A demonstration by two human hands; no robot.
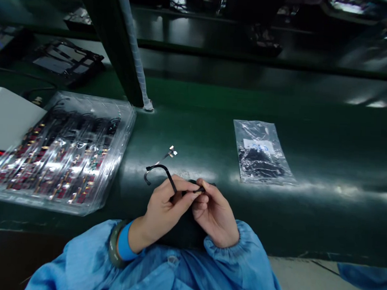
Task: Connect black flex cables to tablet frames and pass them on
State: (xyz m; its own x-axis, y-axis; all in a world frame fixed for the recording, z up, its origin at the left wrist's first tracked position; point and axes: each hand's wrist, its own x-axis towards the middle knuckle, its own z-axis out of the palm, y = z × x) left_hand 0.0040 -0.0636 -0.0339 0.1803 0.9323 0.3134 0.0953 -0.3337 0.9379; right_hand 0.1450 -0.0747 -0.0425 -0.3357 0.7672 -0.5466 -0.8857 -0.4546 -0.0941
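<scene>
Black part (pixel 199 189): pinched between the fingertips of the left hand (pixel 164 206) and right hand (pixel 217 211), which meet over the bench (pixel 203 137); the fingers hide most of it. A black cable (pixel 165 168) arcs from the left hand; its join to the part cannot be seen. Right: clear bag (pixel 253 128) containing black pieces (pixel 260 164) and a label (pixel 258 146), blue writing illegible. Left: clear tray (pixel 127 126) holding rows of red-and-black assemblies (pixel 63 155), blurred by glare. The frame cuts off a white box (pixel 9 120).
</scene>
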